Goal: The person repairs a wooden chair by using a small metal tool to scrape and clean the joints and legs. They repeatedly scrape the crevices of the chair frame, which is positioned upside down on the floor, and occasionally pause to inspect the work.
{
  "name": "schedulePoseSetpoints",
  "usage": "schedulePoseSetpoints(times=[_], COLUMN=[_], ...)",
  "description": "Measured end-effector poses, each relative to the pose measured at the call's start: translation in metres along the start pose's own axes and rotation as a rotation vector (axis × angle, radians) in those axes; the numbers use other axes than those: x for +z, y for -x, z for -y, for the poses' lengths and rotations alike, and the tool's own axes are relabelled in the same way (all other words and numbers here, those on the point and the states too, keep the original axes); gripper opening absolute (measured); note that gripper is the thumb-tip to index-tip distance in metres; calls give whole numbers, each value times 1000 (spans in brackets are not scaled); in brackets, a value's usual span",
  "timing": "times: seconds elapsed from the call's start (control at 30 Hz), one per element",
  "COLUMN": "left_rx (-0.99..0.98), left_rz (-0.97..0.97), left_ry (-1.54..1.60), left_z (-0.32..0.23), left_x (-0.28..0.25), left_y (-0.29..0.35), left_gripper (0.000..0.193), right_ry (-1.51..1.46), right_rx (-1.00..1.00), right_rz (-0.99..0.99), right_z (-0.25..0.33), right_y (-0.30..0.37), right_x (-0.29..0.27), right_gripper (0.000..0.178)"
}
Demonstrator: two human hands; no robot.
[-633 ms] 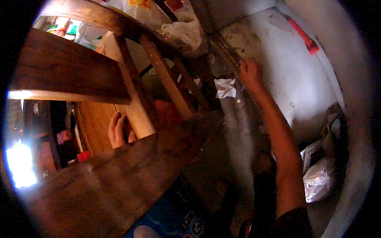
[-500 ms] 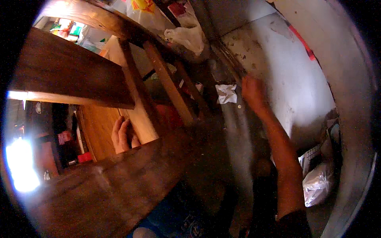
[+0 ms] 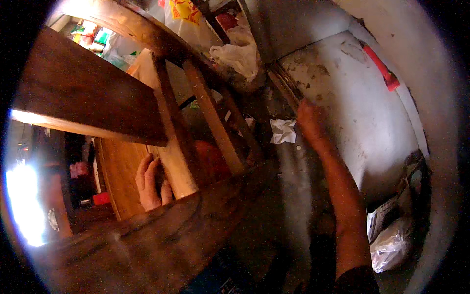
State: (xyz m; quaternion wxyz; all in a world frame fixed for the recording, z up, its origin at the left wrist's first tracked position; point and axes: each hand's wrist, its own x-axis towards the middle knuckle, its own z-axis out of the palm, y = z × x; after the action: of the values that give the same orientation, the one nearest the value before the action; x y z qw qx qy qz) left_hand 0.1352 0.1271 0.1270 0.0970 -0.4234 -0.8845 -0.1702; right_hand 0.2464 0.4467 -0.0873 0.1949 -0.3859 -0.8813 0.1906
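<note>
My left hand (image 3: 151, 186) shows behind a dark wooden beam (image 3: 132, 235), its palm and wrist hidden. Its fingers are stretched out, slightly bent and apart, against the pale wood (image 3: 177, 171) of a slatted wooden frame. Over to the right, my right hand (image 3: 311, 120) is closed at the near end of a narrow brown strip (image 3: 285, 84), beside a stained white panel (image 3: 382, 142). What lies inside its fingers is too dark and blurred to make out. Just left of that hand is a crumpled white paper (image 3: 283, 131) on a dark surface.
A red, torch-like object (image 3: 379, 66) rests along the panel's far right edge. Plastic bags (image 3: 237, 59) hang or lie beyond the slats (image 3: 210, 112). A clear plastic bag (image 3: 391, 247) sits beside my right forearm. A broad dark board (image 3: 88, 88) crosses the upper left.
The whole view has shifted, so most things appear slightly lower. More of the red object shows now. Both hands keep about the same places, the right one still by the strip.
</note>
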Motion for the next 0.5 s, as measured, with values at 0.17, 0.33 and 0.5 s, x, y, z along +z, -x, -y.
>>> schedulePoseSetpoints(times=[0.17,0.33,0.5], left_rx=[-34,-28,-31], left_rz=[-7,-26,-48], left_ry=[62,61,49], left_z=[6,3,-1], left_x=[1,-1,5], left_y=[4,3,4], left_gripper=[42,45,46], right_ry=[-176,-204,-220], right_rx=[87,133,197], right_rz=[-108,-97,-86], right_z=[18,34,42], right_y=[-16,-52,-75], right_x=[-10,-4,22], right_gripper=[18,22,22])
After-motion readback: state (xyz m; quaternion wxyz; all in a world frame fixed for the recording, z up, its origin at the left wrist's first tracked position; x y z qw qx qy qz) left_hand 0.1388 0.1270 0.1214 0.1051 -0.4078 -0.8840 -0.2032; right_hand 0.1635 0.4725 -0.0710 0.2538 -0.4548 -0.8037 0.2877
